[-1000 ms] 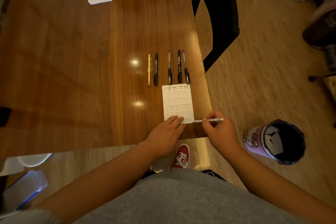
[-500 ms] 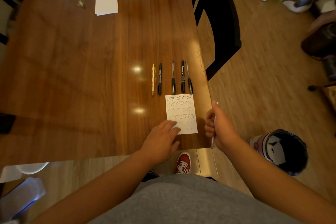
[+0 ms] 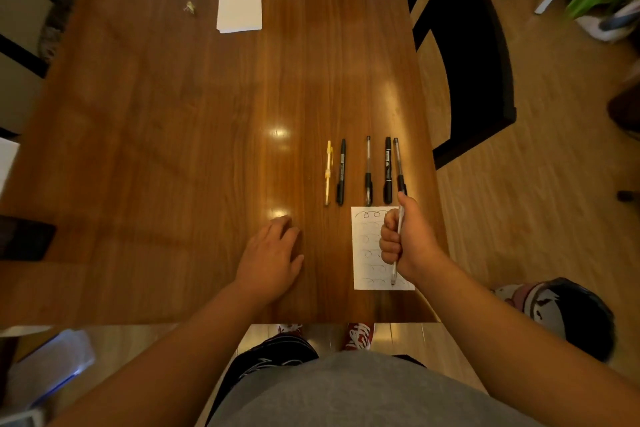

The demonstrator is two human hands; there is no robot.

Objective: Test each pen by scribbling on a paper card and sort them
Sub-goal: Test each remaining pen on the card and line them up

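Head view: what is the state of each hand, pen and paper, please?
Paper card, lying flat on the table, rows of loops scribbled on it.
Left hand, open, flat on the table, apart from the card.
Right hand, gripping the clear pen in a fist.
Clear pen, held over the card, tip near its near edge.
Row of five pens, lying beyond the card, split two and three.
White paper, blank, lying far away.

One pen [image 3: 394, 269] in right hand [image 3: 414, 239], over card [image 3: 367, 253]
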